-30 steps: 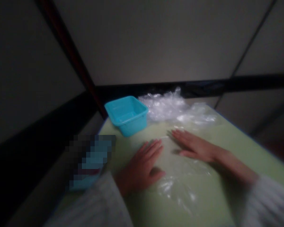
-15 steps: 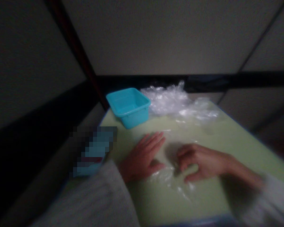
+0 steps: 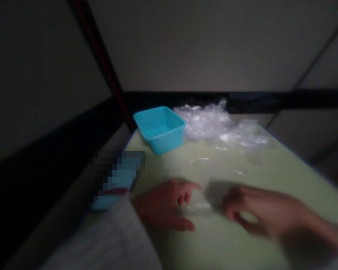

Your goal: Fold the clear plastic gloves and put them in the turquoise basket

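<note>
A clear plastic bag (image 3: 199, 205) lies flat on the pale green table in front of me, its outline faint apart from a few shiny creases. Over its left side is my left hand (image 3: 169, 204), thumb and index finger spread apart, the other fingers curled, with nothing between them. To the right, my right hand (image 3: 259, 212) is closed in a pinch, thumb tip against curled fingers. Blur hides whatever its fingertips may hold.
A turquoise plastic basin (image 3: 167, 142) stands at the table's far left. Beside it is a heap of crumpled clear plastic bags (image 3: 205, 122), spreading rightward. A pixelated bluish object (image 3: 121, 180) lies along the left edge. Panelled walls (image 3: 202, 45) stand behind the green table (image 3: 293, 165).
My left hand has gone from lying flat to raised with curled fingers. The right hand has moved right and nearer me, its thumb closing onto the fingers. The view has shifted slightly.
</note>
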The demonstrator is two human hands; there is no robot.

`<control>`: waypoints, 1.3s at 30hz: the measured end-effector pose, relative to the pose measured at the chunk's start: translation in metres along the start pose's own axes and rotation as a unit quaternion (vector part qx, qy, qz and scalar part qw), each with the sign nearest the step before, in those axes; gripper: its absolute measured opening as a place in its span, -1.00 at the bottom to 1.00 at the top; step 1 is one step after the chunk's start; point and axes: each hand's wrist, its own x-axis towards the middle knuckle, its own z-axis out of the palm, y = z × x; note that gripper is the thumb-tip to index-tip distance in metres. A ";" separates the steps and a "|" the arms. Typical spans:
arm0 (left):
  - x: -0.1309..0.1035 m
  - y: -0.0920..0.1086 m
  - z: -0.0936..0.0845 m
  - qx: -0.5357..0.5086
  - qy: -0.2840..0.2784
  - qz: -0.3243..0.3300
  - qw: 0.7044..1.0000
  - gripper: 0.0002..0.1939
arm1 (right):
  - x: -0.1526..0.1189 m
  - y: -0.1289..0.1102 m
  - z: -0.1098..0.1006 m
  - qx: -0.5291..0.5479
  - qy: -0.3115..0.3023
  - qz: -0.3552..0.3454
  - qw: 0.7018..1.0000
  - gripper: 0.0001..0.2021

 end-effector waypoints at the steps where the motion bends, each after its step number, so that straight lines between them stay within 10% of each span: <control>1: 0.000 0.000 0.000 -0.012 -0.005 -0.003 1.000 -0.18 | -0.001 0.001 -0.006 0.027 0.014 0.012 0.999 -0.79; 12: 0.004 -0.004 0.011 -0.017 0.027 -0.061 0.998 -0.28 | 0.007 0.027 -0.015 0.054 0.193 0.146 0.969 -0.88; 16: 0.003 -0.008 0.014 0.017 0.048 -0.089 0.995 -0.29 | 0.009 0.027 -0.011 -0.026 0.291 0.093 0.952 -0.90; 25: 0.005 -0.007 0.019 0.052 0.074 -0.105 0.990 -0.29 | 0.030 0.023 0.025 0.037 0.090 -0.023 0.995 -0.86; 39: -0.014 -0.005 -0.014 0.173 0.057 -0.148 0.972 -0.35 | 0.031 0.022 0.020 0.041 0.095 -0.048 0.993 -0.86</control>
